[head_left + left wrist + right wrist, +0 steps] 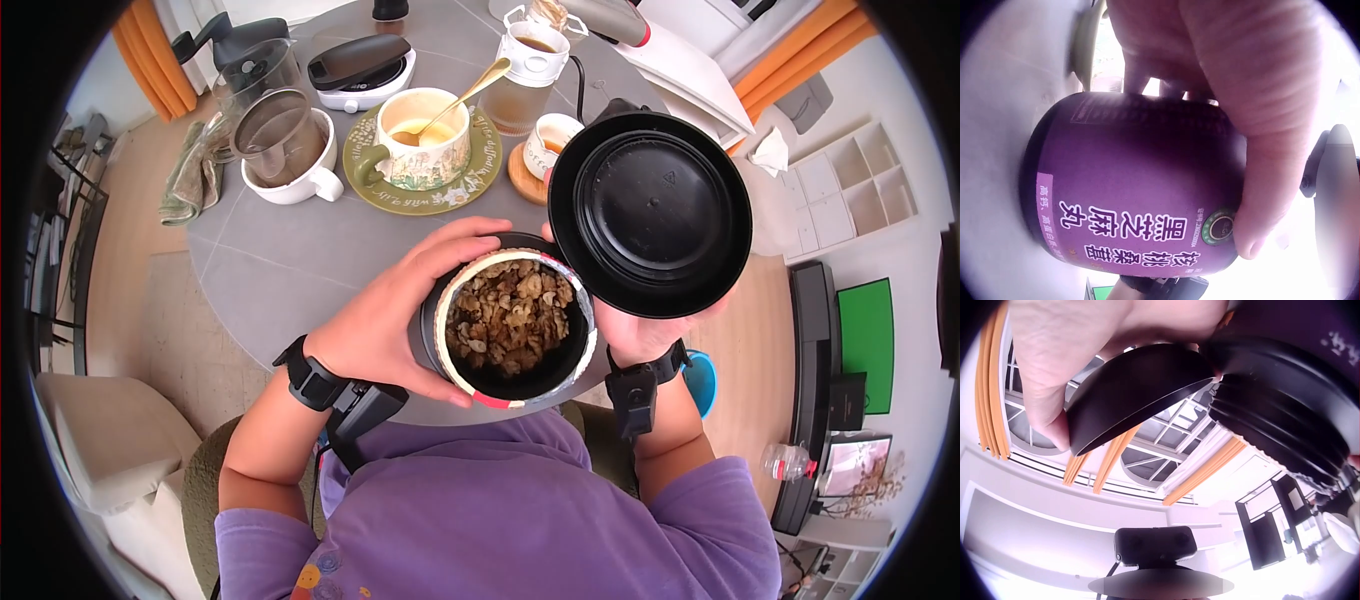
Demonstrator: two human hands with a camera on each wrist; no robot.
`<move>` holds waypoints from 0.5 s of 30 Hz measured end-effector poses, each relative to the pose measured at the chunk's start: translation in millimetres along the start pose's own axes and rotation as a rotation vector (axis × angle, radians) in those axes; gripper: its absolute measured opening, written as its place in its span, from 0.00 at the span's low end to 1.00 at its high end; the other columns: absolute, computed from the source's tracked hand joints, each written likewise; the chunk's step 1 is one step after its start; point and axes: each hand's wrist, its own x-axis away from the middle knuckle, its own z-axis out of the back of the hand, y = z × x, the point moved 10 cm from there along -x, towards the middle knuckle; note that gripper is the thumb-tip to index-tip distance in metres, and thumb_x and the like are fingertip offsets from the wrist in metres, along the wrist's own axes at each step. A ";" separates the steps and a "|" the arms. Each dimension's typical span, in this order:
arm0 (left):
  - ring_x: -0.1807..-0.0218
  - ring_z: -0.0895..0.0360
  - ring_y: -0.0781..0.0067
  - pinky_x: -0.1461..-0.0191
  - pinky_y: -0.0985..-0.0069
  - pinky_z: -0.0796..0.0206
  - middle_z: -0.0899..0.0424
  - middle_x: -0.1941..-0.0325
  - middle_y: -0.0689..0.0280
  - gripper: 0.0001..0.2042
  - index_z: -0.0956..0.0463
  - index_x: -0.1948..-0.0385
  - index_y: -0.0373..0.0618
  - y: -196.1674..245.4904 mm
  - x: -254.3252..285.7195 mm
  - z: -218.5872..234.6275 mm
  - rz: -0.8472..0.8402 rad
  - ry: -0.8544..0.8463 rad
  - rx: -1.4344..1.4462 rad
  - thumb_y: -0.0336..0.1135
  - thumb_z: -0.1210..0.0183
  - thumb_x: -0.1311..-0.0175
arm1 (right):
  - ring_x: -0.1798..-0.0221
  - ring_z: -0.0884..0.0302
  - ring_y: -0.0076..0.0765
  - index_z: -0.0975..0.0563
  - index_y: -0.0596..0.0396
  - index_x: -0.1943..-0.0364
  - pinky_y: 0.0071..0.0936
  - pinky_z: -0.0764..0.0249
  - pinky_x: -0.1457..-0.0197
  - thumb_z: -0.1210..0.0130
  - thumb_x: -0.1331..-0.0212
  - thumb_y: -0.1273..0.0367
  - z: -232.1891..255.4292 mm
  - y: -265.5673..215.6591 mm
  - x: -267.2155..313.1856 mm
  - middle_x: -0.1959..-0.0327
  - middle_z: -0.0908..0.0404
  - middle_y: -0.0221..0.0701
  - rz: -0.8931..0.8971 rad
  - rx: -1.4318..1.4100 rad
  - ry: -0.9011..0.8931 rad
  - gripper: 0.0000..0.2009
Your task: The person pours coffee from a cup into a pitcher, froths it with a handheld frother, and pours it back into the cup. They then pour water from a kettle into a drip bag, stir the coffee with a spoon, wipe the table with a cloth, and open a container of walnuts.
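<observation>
My left hand grips a jar around its side, the thumb along the near side; its mouth faces up and shows brown, shrivelled pieces inside. Torn foil seal runs round the rim. In the left wrist view the jar is purple with printed characters, under the left hand. My right hand holds a round black lid tilted beside the jar, its inner face showing. The right wrist view shows the right hand pinching the lid at its edge, near the threaded jar neck.
Behind the jar on the grey round table stand a patterned cup with a gold spoon on a green saucer, a white mug holding a strainer, a scale, a small cup and a coffee dripper.
</observation>
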 end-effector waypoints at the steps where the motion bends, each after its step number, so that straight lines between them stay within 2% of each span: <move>1: 0.35 0.47 0.56 0.34 0.64 0.52 0.44 0.37 0.56 0.50 0.45 0.42 0.47 -2.8 0.9 1.4 0.009 0.011 0.031 0.38 0.26 0.77 | 0.34 0.52 0.54 0.50 0.42 0.36 0.67 0.53 0.38 0.49 0.63 0.34 -1.8 1.0 -1.1 0.35 0.50 0.38 -0.003 -0.020 -0.021 0.48; 5: 0.34 0.49 0.57 0.33 0.64 0.55 0.44 0.37 0.56 0.51 0.46 0.41 0.47 -7.8 1.7 4.4 0.022 0.031 0.080 0.39 0.26 0.78 | 0.34 0.53 0.54 0.50 0.41 0.36 0.67 0.54 0.38 0.50 0.61 0.35 -0.5 3.7 -8.0 0.35 0.51 0.37 0.004 -0.063 0.032 0.47; 7: 0.34 0.49 0.57 0.33 0.64 0.55 0.44 0.37 0.56 0.51 0.46 0.41 0.47 -8.3 1.4 5.1 0.023 0.037 0.093 0.39 0.26 0.78 | 0.37 0.44 0.45 0.43 0.47 0.39 0.54 0.50 0.35 0.47 0.60 0.37 -7.9 6.0 -10.1 0.38 0.43 0.35 -0.008 -0.345 -0.074 0.45; 8: 0.34 0.48 0.56 0.33 0.64 0.55 0.44 0.37 0.56 0.51 0.46 0.41 0.46 -8.2 1.1 5.2 0.023 0.037 0.092 0.39 0.26 0.78 | 0.37 0.44 0.45 0.43 0.47 0.39 0.54 0.50 0.35 0.47 0.60 0.37 -7.5 6.3 -10.4 0.38 0.43 0.35 -0.008 -0.345 -0.075 0.45; 11: 0.34 0.48 0.57 0.33 0.64 0.55 0.44 0.37 0.56 0.51 0.46 0.41 0.46 -7.4 0.2 4.9 0.024 0.038 0.088 0.39 0.26 0.78 | 0.37 0.45 0.45 0.43 0.46 0.39 0.56 0.50 0.35 0.47 0.59 0.38 -7.0 4.5 -10.9 0.38 0.43 0.35 0.008 -0.320 -0.066 0.44; 13: 0.34 0.48 0.57 0.33 0.65 0.55 0.43 0.37 0.57 0.51 0.46 0.41 0.46 -7.1 -0.3 4.7 0.024 0.039 0.085 0.39 0.26 0.78 | 0.34 0.52 0.53 0.50 0.41 0.37 0.68 0.53 0.38 0.53 0.59 0.34 -2.9 2.0 -11.6 0.35 0.51 0.37 0.031 -0.139 0.028 0.46; 15: 0.34 0.48 0.57 0.33 0.65 0.55 0.43 0.36 0.58 0.52 0.47 0.41 0.46 -9.0 -0.7 5.2 0.042 0.049 0.112 0.38 0.26 0.78 | 0.34 0.52 0.52 0.50 0.41 0.37 0.67 0.52 0.38 0.53 0.59 0.34 -2.6 -0.6 -12.7 0.35 0.51 0.36 0.045 -0.088 0.056 0.46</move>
